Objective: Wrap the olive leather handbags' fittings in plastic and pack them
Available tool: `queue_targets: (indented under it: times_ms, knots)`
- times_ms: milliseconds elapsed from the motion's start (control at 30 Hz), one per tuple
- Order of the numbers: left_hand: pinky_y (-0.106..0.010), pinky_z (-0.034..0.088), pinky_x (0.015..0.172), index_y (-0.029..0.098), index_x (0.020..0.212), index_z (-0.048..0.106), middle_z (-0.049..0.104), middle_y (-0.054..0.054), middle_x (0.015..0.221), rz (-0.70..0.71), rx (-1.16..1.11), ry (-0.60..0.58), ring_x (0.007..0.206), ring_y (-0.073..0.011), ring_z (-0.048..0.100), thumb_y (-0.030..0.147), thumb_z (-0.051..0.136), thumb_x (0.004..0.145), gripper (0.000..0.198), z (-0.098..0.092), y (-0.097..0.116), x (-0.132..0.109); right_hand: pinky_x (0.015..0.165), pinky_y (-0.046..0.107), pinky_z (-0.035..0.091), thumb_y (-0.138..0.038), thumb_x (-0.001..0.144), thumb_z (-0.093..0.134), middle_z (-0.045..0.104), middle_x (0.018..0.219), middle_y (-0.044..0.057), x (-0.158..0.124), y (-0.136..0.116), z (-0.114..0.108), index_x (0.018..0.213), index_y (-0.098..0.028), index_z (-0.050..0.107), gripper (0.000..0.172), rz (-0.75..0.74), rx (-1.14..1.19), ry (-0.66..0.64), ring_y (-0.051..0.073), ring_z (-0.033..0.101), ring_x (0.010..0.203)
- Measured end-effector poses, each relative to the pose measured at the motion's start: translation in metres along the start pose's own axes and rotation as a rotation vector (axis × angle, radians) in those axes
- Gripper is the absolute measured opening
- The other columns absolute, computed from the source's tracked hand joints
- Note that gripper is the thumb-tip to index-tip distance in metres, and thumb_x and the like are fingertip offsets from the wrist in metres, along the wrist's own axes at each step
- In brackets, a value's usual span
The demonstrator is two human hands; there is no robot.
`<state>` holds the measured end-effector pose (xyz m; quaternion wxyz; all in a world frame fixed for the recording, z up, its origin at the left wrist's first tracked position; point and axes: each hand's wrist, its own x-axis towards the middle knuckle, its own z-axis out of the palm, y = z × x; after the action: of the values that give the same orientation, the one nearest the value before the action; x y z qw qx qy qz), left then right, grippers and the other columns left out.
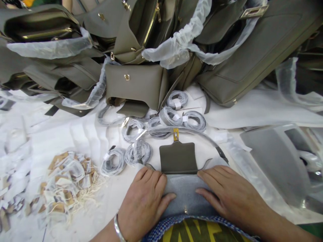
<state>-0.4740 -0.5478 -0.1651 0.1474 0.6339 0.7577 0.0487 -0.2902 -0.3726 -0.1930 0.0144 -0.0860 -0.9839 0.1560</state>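
Close to my body is a small olive-grey handbag (181, 190), its front looking pale under a translucent sheet. Its flap (178, 157) lies unfolded away from me, tipped by a gold clasp plate with yellow on it (176, 134). My left hand (142, 203) grips the bag's left end, fingers curled over the far edge and thumb on the front. On the opposite end, my right hand (227, 188) holds it the same way. A small gold fastener (186, 210) shows between the thumbs. The undersides of both hands are hidden.
Several plastic-wrapped coiled straps (138, 153) lie just beyond the handbag. Left of them is a heap of stringed tags (68, 185). Larger olive bags (136, 82) with film-wrapped handles crowd the back. A grey plastic-covered piece (275, 161) rests at right on the white-covered table (85, 134).
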Motion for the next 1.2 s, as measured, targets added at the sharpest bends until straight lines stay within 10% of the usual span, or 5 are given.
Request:
queue_targets:
  times_ms: [300,867,1200]
  knots:
    - [-0.046,0.04,0.1,0.018,0.104,0.056,0.062,-0.007,0.101,0.026,0.013,0.005,0.096,-0.0226,0.057,0.04,0.046,0.092,0.027,0.019,-0.005,-0.001,0.071,0.036,0.038,-0.041,0.092,0.048,0.06,0.079,0.004,0.007,0.006,0.012,0.088,-0.02,0.058,0.024,-0.015,-0.021,-0.081,0.022,0.055,0.075]
    - [-0.032,0.04,0.065,0.021,0.081,0.054,0.063,-0.002,0.071,0.003,0.081,-0.091,0.067,-0.0199,0.058,0.043,0.043,0.092,0.028,0.008,-0.007,0.012,0.054,0.032,0.036,-0.037,0.097,0.036,0.058,0.066,0.001,0.013,0.007,0.013,0.076,-0.021,0.052,0.031,-0.033,-0.065,0.108,0.018,0.058,0.059]
    - [-0.031,0.041,0.06,0.023,0.096,0.053,0.066,0.0,0.069,0.01,0.063,-0.097,0.064,-0.0203,0.061,0.045,0.043,0.092,0.024,0.018,-0.014,0.016,0.041,0.031,0.019,-0.041,0.094,0.041,0.06,0.048,0.001,0.028,0.008,0.018,0.073,-0.023,0.057,0.032,0.027,-0.222,-0.096,0.023,0.06,0.042]
